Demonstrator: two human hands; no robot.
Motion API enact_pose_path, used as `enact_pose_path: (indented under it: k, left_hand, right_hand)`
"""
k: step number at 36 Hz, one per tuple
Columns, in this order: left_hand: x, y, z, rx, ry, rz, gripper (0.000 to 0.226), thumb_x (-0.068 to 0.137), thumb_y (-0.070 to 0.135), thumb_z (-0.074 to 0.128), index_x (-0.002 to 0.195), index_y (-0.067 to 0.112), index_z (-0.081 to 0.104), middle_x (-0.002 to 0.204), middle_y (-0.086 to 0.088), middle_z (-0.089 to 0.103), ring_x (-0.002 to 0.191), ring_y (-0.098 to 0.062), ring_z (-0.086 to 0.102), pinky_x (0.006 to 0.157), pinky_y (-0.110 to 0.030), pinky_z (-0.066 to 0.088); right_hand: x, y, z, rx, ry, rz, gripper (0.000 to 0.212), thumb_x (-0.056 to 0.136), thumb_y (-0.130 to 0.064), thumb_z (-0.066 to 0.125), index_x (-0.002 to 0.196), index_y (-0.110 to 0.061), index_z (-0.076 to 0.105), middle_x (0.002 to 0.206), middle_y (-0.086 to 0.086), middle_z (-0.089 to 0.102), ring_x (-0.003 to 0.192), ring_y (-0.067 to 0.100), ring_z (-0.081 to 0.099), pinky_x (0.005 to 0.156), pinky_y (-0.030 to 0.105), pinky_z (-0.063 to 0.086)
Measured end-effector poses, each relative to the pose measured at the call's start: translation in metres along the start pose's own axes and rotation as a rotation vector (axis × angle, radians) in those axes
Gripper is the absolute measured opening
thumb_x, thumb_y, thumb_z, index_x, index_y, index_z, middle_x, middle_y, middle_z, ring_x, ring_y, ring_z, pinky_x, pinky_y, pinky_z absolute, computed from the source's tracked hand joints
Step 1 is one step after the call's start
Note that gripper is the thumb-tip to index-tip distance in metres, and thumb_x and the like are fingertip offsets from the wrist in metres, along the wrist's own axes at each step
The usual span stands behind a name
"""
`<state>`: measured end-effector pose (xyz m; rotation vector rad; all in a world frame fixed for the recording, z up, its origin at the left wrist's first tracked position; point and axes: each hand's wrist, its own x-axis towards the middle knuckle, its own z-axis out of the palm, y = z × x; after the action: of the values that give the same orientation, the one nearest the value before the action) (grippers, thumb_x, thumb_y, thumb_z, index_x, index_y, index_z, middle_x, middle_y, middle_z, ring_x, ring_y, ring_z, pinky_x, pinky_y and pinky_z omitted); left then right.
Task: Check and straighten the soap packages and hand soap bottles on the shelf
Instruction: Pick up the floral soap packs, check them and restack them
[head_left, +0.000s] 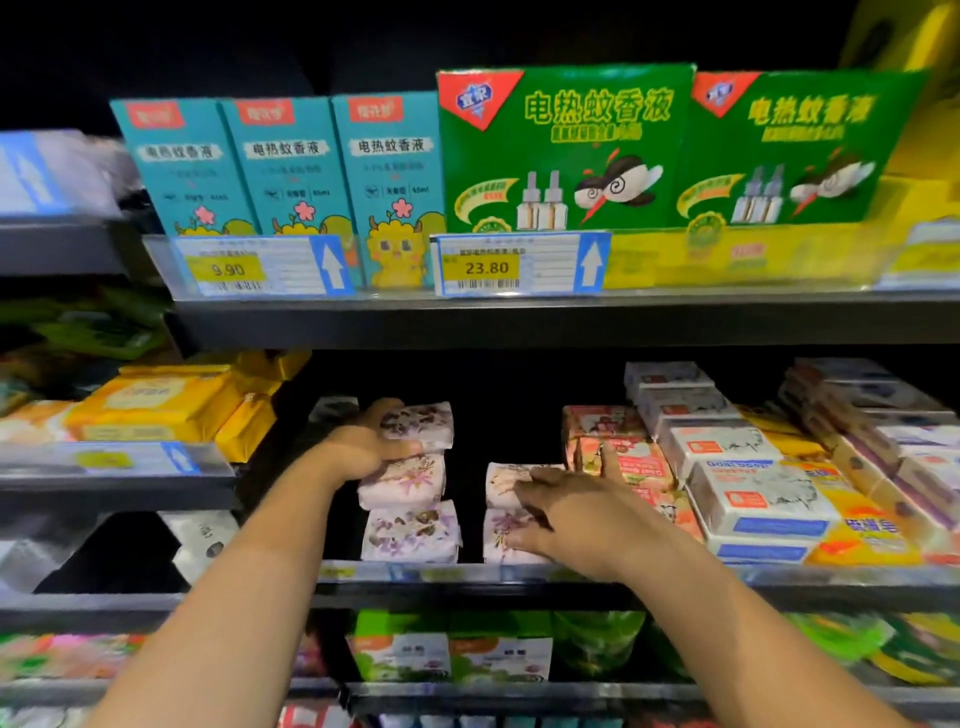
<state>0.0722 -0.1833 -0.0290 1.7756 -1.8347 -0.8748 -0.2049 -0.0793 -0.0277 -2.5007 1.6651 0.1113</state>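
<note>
- Motion blur across the whole frame. Small print on most wrappers is unreadable, and the far left and far right edges are smeared.
- Both forearms are cut off by the bottom edge.
- The middle dark metal shelf (249, 603) carries the white soft-wrapped soap packages printed with purple flowers (410, 532). 5 counted: 3 in a left file running front to back, 2 in a right file, with a dark gap between the files.
- Left grip (363, 441): fingers curled over the rearmost package (423, 423) of the left file, thumb at its front edge. The package's left end is hidden under the hand. Lifted or resting: cannot tell.
- Right grip (566, 514): fingers straight and spread, laid flat across both packages of the right file, holding nothing. It covers their right halves. The thumb points up in front of a pink soap pack (602, 423).
- Further right: white-and-blue soap boxes (748, 499) in stacked rows. Count uncertain, as the rear ones sit in shadow.
- Left section: yellow wrapped packs (150, 410), count unclear.
- Upper shelf: 3 teal cartons (288, 166) and 2 green cartons (566, 150), their lower edges behind a clear rail. 2 readable price labels, 9.90 (228, 269) and 23.80 (487, 267).
- Lower shelf: green-and-white packets (452, 654), the outer ones cut off by the forearms.
</note>
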Motion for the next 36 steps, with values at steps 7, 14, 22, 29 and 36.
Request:
enact_pose_path:
  k: [7,14,22,29,36]
  left_hand:
    - [-0.001,-0.003,0.005,0.011,0.007,0.009,0.077,0.092,0.024,0.069,0.154,0.032,0.025,0.129,-0.012,0.061,0.085,-0.028,0.067,0.058,-0.019,0.045]
    - [-0.004,-0.011,0.019,0.014,0.075,0.069,0.081,0.092,0.017,0.069,0.156,0.028,0.020,0.143,-0.013,0.051,0.125,-0.027,0.053,0.093,-0.023,0.041]
    - [0.007,-0.003,0.013,0.087,0.084,0.048,0.071,0.095,0.028,0.065,0.154,0.031,0.027,0.142,-0.013,0.053,0.115,-0.036,0.059,0.080,-0.029,0.045]
    - [0.017,-0.014,0.012,0.020,0.060,-0.008,0.070,0.095,0.029,0.065,0.153,0.039,0.027,0.137,-0.024,0.055,0.107,-0.045,0.061,0.068,-0.035,0.049]
    - [0.015,-0.013,0.018,0.139,0.101,-0.013,0.072,0.097,0.039,0.059,0.155,0.041,0.016,0.151,-0.009,0.045,0.123,-0.033,0.055,0.090,-0.031,0.045]
  right_hand:
    - [0.004,0.006,-0.004,0.079,0.020,-0.023,0.037,0.104,-0.043,0.043,0.135,-0.026,0.054,0.145,-0.001,0.051,0.140,0.019,0.038,0.119,0.061,-0.009]
    - [0.028,0.022,-0.017,0.060,0.095,-0.043,0.036,0.099,-0.044,0.055,0.134,-0.032,0.057,0.130,-0.001,0.058,0.130,0.027,0.043,0.115,0.054,0.021]
    - [0.038,0.029,-0.019,0.094,-0.015,-0.025,0.048,0.101,-0.043,0.052,0.146,-0.033,0.040,0.143,0.002,0.053,0.129,0.029,0.048,0.105,0.047,0.032]
    - [0.045,0.028,-0.018,0.092,-0.085,-0.009,0.053,0.102,-0.041,0.051,0.149,-0.025,0.032,0.146,0.009,0.050,0.132,0.029,0.047,0.103,0.043,0.037]
    - [0.044,0.029,-0.017,0.113,0.022,-0.016,0.052,0.100,-0.039,0.055,0.147,-0.024,0.042,0.154,0.007,0.040,0.139,0.030,0.037,0.104,0.039,0.036]
